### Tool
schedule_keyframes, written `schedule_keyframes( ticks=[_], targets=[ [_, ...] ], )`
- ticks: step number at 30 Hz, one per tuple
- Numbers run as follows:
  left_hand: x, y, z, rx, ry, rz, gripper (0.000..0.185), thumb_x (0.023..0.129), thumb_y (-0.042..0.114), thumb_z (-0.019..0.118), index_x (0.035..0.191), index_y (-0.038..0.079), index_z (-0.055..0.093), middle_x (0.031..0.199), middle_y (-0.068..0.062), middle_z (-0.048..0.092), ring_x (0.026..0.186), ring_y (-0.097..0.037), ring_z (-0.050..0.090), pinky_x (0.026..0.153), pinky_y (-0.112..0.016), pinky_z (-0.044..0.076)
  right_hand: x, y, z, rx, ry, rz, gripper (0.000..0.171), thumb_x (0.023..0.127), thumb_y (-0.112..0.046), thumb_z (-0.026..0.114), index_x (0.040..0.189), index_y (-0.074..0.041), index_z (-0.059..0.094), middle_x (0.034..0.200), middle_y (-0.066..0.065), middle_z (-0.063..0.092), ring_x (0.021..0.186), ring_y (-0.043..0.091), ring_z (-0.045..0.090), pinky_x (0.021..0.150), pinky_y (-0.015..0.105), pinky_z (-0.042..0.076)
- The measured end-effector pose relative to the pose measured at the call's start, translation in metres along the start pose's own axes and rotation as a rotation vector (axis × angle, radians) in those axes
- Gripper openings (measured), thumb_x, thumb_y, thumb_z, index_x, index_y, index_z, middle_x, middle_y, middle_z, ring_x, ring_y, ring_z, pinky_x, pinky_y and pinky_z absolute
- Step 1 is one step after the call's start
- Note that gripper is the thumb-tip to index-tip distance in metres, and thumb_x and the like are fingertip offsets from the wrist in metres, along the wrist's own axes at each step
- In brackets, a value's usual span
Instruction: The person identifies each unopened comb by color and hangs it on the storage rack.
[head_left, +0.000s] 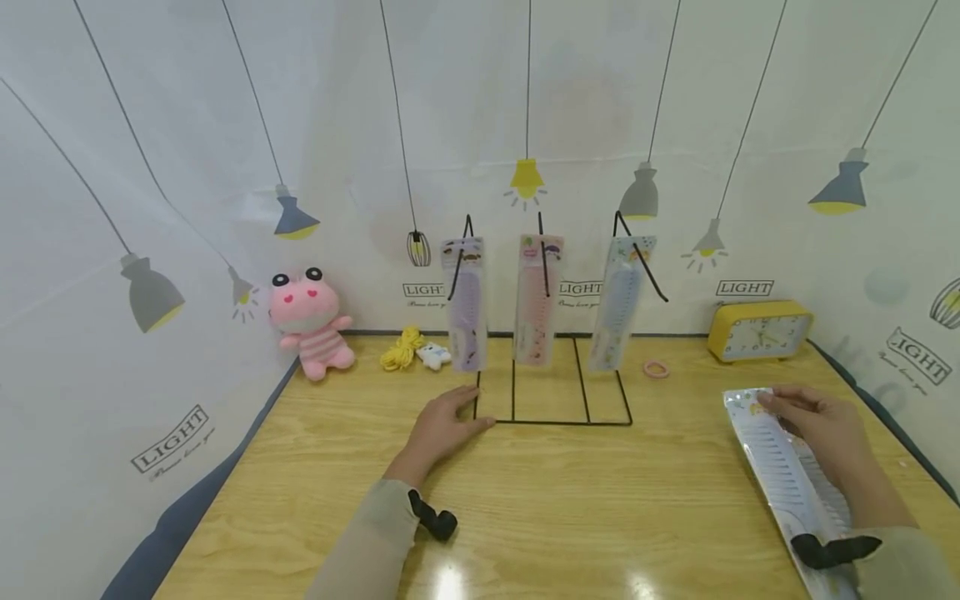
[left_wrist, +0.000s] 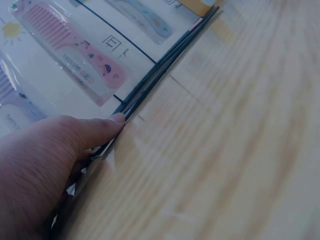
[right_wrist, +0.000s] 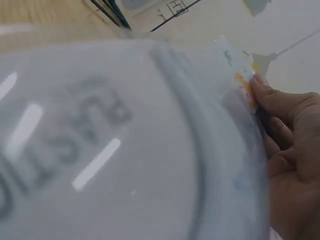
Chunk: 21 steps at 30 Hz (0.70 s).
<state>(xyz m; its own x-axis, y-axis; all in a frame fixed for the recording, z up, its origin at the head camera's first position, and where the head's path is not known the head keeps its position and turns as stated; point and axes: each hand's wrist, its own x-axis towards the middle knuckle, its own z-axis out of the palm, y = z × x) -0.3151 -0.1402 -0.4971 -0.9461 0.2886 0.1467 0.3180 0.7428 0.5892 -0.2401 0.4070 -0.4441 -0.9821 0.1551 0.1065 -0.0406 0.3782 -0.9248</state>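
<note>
A black wire display rack (head_left: 555, 422) stands on the table. Three packaged combs hang from its hooks: a purple comb (head_left: 467, 321), a pink comb (head_left: 534, 321) and a blue comb (head_left: 618, 312). My left hand (head_left: 442, 425) rests at the front left corner of the rack's base. Its thumb (left_wrist: 102, 131) touches the wire; the other fingers are partly hidden. At the right, my right hand (head_left: 821, 429) pinches the top of a pale blue packaged comb (head_left: 776, 467), which slants downward. A second package seems to show behind it. In the right wrist view, its clear wrapper (right_wrist: 100, 150) looms blurred.
A pink plush toy (head_left: 311, 325) sits at the back left. Beside it lie a yellow cord bundle (head_left: 402, 348) and a small white figure (head_left: 433, 356). A pink ring (head_left: 656, 369) lies right of the rack, near a yellow alarm clock (head_left: 761, 331). Printed cloth stands behind the table.
</note>
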Motion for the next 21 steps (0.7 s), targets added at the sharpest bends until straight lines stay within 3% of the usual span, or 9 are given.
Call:
schedule_keyframes(
  ticks=[6, 11, 14, 21],
  targets=[
    [0.0, -0.002, 0.001, 0.012, 0.008, -0.014, 0.075, 0.089, 0.06, 0.068, 0.149, 0.018, 0.051, 0.155, -0.003, 0.044, 0.143, -0.028, 0.04, 0.119, -0.049, 0.031, -0.001, -0.056, 0.011, 0.34, 0.005, -0.144, 0.015, 0.094, -0.01, 0.072, 0.109, -0.008, 0.074, 0.095, -0.01, 0.075, 0.085, 0.001, 0.069, 0.072, 0.014, 0.057],
    [0.001, -0.003, 0.003, 0.001, 0.006, -0.001, 0.075, 0.089, 0.059, 0.069, 0.149, 0.019, 0.051, 0.155, -0.002, 0.045, 0.143, -0.027, 0.04, 0.118, -0.049, 0.032, -0.005, -0.093, 0.027, 0.555, -0.034, -0.272, 0.016, 0.094, 0.003, 0.066, 0.108, -0.001, 0.073, 0.097, -0.002, 0.076, 0.086, 0.007, 0.071, 0.072, 0.016, 0.058],
    [0.001, -0.003, 0.003, -0.006, 0.004, 0.006, 0.075, 0.088, 0.059, 0.069, 0.149, 0.019, 0.051, 0.154, -0.002, 0.046, 0.143, -0.027, 0.041, 0.118, -0.048, 0.031, -0.008, -0.109, 0.036, 0.601, -0.048, -0.323, 0.016, 0.095, 0.006, 0.064, 0.108, 0.001, 0.072, 0.097, 0.0, 0.076, 0.088, 0.008, 0.071, 0.073, 0.017, 0.058],
    [0.003, 0.0, 0.0, 0.001, 0.007, 0.005, 0.074, 0.089, 0.058, 0.07, 0.149, 0.017, 0.052, 0.153, -0.002, 0.047, 0.142, -0.028, 0.042, 0.118, -0.047, 0.032, -0.005, -0.137, 0.053, 0.589, 0.004, -0.356, 0.018, 0.093, 0.003, 0.068, 0.111, 0.004, 0.071, 0.097, 0.001, 0.075, 0.088, 0.01, 0.069, 0.075, 0.018, 0.058]
  ],
)
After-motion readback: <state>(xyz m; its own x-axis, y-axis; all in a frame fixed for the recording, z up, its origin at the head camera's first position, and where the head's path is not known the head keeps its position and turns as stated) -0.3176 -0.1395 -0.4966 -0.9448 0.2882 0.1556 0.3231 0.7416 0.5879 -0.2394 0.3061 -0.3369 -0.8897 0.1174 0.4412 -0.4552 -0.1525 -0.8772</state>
